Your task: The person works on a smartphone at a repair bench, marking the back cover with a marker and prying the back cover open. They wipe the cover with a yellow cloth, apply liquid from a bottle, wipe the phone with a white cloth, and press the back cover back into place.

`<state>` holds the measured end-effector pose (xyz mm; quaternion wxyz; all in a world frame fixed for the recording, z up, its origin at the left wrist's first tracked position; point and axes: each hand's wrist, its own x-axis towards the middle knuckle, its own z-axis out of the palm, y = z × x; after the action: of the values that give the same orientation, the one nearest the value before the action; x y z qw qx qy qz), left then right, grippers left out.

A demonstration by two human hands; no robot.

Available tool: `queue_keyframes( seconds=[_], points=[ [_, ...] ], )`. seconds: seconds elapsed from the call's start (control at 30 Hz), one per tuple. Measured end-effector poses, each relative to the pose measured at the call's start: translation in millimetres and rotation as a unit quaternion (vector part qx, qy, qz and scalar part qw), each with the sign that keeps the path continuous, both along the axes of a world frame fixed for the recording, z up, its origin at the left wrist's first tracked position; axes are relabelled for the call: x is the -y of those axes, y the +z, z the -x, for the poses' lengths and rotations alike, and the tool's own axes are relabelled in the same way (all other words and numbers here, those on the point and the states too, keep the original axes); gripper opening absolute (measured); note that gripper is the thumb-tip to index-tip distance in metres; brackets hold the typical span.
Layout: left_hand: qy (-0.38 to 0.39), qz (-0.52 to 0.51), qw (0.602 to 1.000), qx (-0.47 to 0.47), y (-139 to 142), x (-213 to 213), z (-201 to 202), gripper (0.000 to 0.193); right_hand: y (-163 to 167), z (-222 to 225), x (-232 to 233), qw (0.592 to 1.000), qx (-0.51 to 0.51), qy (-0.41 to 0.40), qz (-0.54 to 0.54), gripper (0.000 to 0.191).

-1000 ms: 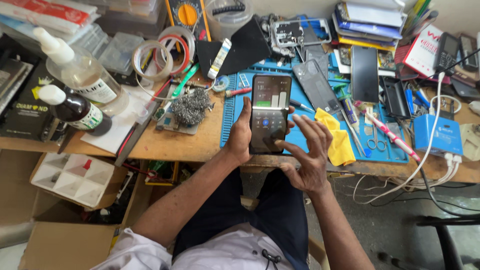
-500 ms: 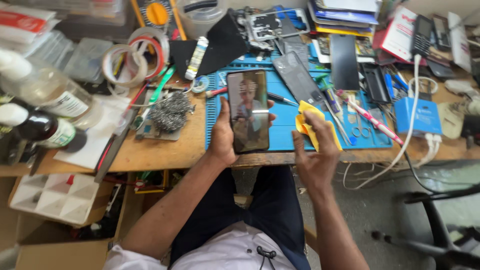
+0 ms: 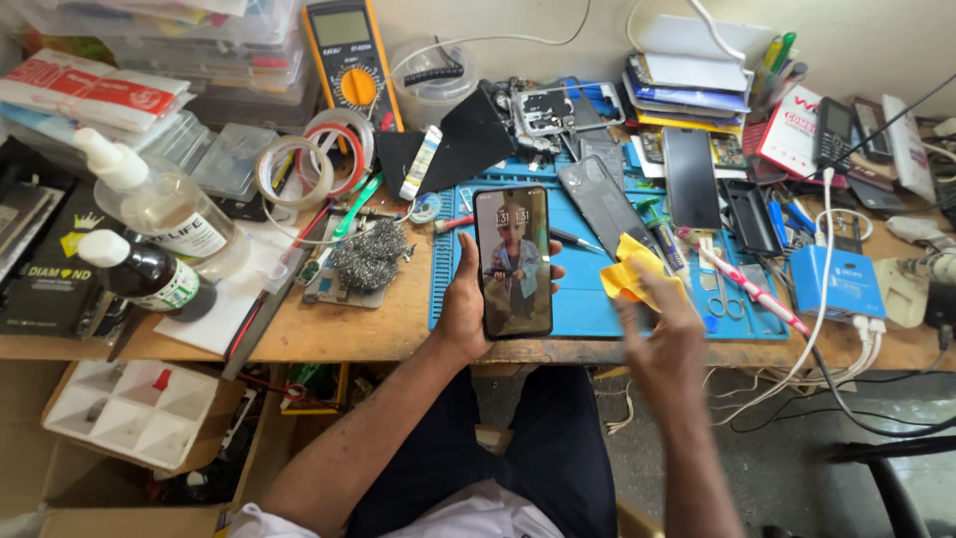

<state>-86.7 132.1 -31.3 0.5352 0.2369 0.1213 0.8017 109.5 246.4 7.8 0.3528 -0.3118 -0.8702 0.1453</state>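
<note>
My left hand gripped the lit phone upright over the blue mat; right hand, blurred, pinched the yellow cloth.

Smartphone: black, slim, held upright in the left hand above the front edge of the blue mat. Screen faces the camera and is lit, showing a photo wallpaper with clock digits at the top. Yellow cloth: crumpled, gripped at the fingertips of the right hand, just right of the smartphone, not touching it.
</note>
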Motion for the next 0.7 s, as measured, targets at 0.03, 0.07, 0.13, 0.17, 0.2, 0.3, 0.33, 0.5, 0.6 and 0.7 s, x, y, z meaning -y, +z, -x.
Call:
queue_keyframes(
  seconds=[0.03, 0.07, 0.13, 0.17, 0.2, 0.3, 0.33, 0.5, 0.6, 0.7],
  points=[
    [-0.005, 0.006, 1.000, 0.003, -1, 1, -2, 0.083, -6, 7, 10, 0.988, -0.047, 0.030, 0.146, 0.040],
    [-0.006, 0.001, 1.000, 0.001, -2, 1, -4, 0.082, -12, 14, 16, 0.958, -0.082, 0.067, 0.266, 0.041],
    [-0.013, -0.009, 1.000, 0.000, -5, 0, -11, 0.080, -26, 24, 27, 0.885, -0.141, 0.134, 0.422, 0.040],
    [-0.017, -0.008, 1.000, -0.008, -6, -1, -14, 0.080, -32, 26, 31, 0.856, -0.168, 0.164, 0.461, 0.039],
    [-0.025, -0.006, 1.000, -0.015, -7, -1, -17, 0.081, -36, 27, 34, 0.823, -0.197, 0.190, 0.498, 0.038],
    [-0.010, 0.067, 0.995, -0.074, -7, 0, -24, 0.081, -36, 24, 35, 0.757, -0.272, 0.223, 0.551, 0.035],
    [0.009, 0.102, 0.990, -0.099, -6, 0, -26, 0.080, -32, 22, 35, 0.778, -0.269, 0.213, 0.526, 0.035],
    [0.195, 0.153, 0.954, -0.166, 2, 13, -39, 0.076, 3, 20, 48, 0.966, -0.073, 0.071, 0.237, 0.039],
    [0.200, 0.127, 0.971, 0.004, 8, 19, -42, 0.076, 18, 22, 60, 0.978, 0.034, 0.206, -0.020, 0.047],
    [0.194, 0.085, 0.970, 0.116, 14, 27, -34, 0.084, 26, 20, 46, 0.952, 0.038, 0.302, 0.017, 0.044]
  ],
)
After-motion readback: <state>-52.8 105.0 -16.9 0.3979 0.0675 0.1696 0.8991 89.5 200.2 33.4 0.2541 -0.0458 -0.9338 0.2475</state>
